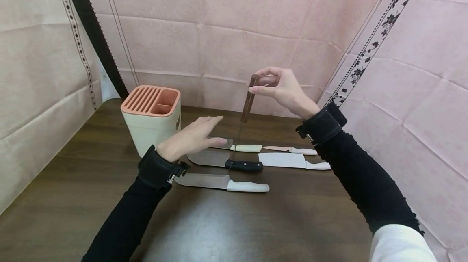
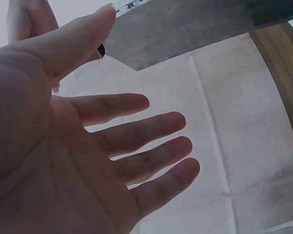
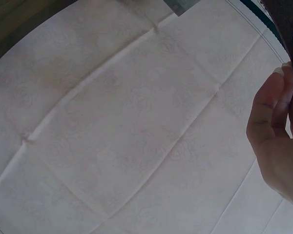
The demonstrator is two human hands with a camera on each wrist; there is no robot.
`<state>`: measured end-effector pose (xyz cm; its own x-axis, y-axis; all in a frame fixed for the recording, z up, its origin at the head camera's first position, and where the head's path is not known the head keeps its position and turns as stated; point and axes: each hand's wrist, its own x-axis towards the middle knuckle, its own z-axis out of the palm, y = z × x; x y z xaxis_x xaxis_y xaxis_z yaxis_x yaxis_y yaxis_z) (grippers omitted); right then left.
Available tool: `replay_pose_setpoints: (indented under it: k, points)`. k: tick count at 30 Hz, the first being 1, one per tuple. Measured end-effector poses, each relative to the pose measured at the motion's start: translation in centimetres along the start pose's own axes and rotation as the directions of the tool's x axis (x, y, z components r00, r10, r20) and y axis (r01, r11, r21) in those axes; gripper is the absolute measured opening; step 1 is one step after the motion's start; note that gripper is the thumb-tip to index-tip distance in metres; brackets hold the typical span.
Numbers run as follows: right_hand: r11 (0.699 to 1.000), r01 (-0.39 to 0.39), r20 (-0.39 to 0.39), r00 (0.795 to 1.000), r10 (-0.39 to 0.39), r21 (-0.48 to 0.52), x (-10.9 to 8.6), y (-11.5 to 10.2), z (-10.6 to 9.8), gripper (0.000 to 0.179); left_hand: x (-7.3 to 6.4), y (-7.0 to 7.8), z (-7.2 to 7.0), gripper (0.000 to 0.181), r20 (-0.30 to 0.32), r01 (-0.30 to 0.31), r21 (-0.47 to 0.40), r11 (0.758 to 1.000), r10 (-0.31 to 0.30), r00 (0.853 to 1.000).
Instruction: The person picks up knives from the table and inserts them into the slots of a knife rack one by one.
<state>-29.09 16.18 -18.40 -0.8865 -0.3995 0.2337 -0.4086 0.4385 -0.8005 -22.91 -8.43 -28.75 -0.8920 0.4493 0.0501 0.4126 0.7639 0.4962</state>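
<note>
My right hand (image 1: 279,89) pinches the brown wooden handle (image 1: 248,101) of a broad-bladed kitchen knife, held up above the table with its blade pointing down. The head view catches that blade nearly edge-on; in the left wrist view the wide grey blade (image 2: 185,36) crosses the top. Part of the dark handle (image 3: 285,29) shows at the right wrist view's upper right corner. My left hand (image 1: 191,136) hovers beside it, palm toward the blade and fingers (image 2: 144,131) spread straight, gripping nothing. Whether the left thumb touches the blade I cannot tell.
A pale knife holder (image 1: 150,132) with a coral slotted top stands at left. On the wooden table (image 1: 204,221) lie a white-handled knife (image 1: 248,186), a black-handled knife (image 1: 244,166), a green-handled knife (image 1: 248,148), a white cleaver (image 1: 281,159) and a small pink-bladed knife (image 1: 305,151). Patterned cloth hangs behind.
</note>
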Motion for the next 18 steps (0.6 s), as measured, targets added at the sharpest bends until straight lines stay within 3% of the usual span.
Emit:
replay_pose_setpoints:
  k: [6, 11, 14, 18]
  points:
    - [1.0, 0.013, 0.011, 1.0, -0.013, 0.011, 0.0, -0.2, 0.4, 0.04, 0.1, 0.4, -0.1, 0.074, -0.034, -0.019, -0.03, 0.999, 0.018, 0.999]
    - [1.0, 0.012, 0.003, 1.0, -0.012, -0.002, 0.0, -0.5, 0.6, 0.042, 0.5, 1.1, -0.1, 0.069, -0.098, -0.065, -0.047, 0.997, 0.06, 0.993]
    - [1.0, 0.017, 0.002, 1.0, -0.017, -0.005, 0.1, -0.6, 0.7, 0.041, 0.8, 1.6, 0.0, 0.061, -0.157, -0.113, -0.072, 0.991, 0.1, 0.982]
    - [0.999, 0.041, 0.008, 0.999, -0.041, 0.013, 0.1, -0.8, 0.9, 0.039, 1.6, 2.3, 0.2, 0.053, -0.261, -0.178, -0.129, 0.976, 0.139, 0.955]
